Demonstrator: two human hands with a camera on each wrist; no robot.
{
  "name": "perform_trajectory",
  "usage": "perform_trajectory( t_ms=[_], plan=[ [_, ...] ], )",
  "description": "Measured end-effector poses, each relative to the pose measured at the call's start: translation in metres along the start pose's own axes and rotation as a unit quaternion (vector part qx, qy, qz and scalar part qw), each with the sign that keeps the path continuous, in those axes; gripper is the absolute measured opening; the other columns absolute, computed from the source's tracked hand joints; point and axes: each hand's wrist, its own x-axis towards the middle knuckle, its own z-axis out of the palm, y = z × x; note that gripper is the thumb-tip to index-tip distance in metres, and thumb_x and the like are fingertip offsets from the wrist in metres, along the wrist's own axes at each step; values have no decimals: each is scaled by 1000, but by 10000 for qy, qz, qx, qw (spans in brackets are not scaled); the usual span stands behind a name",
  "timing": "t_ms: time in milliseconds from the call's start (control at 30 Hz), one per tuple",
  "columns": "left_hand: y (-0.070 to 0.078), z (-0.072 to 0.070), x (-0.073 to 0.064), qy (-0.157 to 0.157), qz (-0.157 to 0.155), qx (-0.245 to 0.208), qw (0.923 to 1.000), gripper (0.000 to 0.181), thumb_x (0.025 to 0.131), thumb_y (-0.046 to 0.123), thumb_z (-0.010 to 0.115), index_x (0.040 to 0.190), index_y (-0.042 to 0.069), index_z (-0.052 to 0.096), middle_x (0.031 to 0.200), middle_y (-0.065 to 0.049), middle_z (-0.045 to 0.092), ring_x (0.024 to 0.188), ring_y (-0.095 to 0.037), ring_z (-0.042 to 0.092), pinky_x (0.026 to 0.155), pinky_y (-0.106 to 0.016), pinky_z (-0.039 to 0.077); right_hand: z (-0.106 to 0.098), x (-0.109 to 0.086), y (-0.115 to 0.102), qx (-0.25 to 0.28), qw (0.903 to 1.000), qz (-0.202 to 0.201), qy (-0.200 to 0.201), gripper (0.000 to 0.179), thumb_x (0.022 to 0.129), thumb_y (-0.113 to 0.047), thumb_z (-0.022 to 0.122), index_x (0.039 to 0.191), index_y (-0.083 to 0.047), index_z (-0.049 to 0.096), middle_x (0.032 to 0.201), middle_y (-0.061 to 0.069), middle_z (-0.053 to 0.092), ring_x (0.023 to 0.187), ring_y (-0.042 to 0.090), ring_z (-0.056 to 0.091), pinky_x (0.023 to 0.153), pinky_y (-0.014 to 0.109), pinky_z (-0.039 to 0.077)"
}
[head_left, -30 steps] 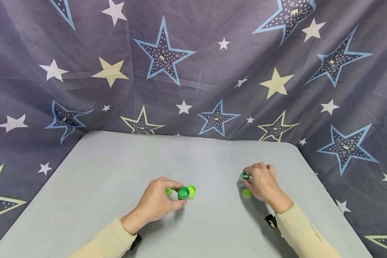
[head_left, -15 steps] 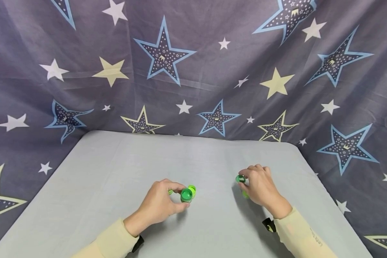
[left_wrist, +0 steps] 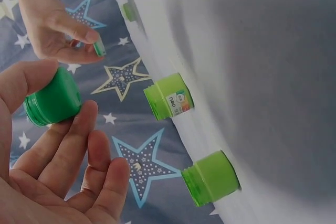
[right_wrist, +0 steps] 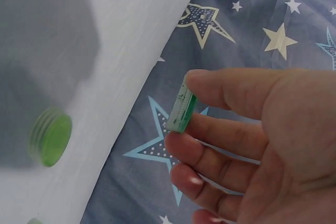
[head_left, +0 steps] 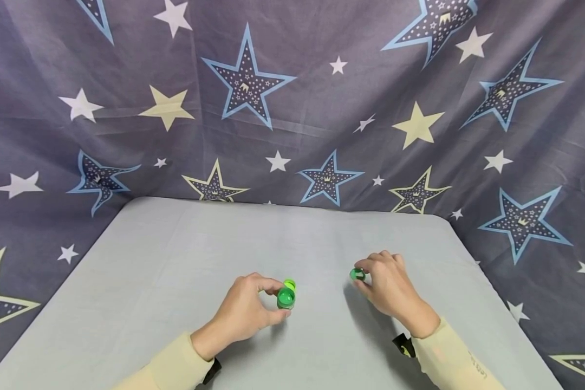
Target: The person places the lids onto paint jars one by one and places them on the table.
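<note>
My left hand (head_left: 251,306) holds a small dark green screw-top jar (head_left: 286,297) between thumb and fingers. In the left wrist view, this jar (left_wrist: 55,98) tilts and sits above the table. My right hand (head_left: 390,284) pinches a matching round lid (head_left: 357,274) with a clear rim and green underside, also raised; the right wrist view shows the lid (right_wrist: 182,106) edge-on. Two lime green jars stand uncapped near the left hand: one labelled jar (left_wrist: 170,98) and another jar (left_wrist: 212,177). In the head view, a lime jar (head_left: 290,284) shows partly behind the dark one.
A lime green lid (right_wrist: 52,139) lies on the white table (head_left: 200,238), hidden by the right hand in the head view. A second green piece (right_wrist: 34,221) is cut off at the right wrist view's bottom edge. A star-patterned curtain (head_left: 292,130) stands behind the table.
My right hand has moved left and slightly nearer with the lid, covering the lime lid in the head view. My left hand with the jar has shifted slightly right. The gap between them has narrowed.
</note>
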Motion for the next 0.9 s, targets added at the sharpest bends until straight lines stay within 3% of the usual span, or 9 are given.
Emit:
perform_trajectory(
  t_ms=[367,667,900],
  plan=[
    [3,9,-1,63,211,147,9996,29,69,20,95,93,29,80,85,24,65,89,-9,61,84,-31,49,-6,-3,-17,144,9997,-192,-14,27,78,-19,90,100,-10,78,89,-1,70,84,20,58,78,40,36],
    [5,14,-1,-32,291,37,9996,28,70,19,95,91,31,80,83,26,63,88,-11,63,91,-36,49,-11,-5,-29,299,9987,-405,83,30,76,-19,91,102,-9,78,88,-2,70,86,18,58,79,39,36],
    [8,18,0,-99,251,-9,9996,27,70,19,95,92,27,81,83,23,64,88,-9,62,86,-34,49,-13,-6,-38,334,9979,-549,100,30,77,-23,91,103,-13,79,90,-6,70,86,14,57,81,37,36]
  ],
)
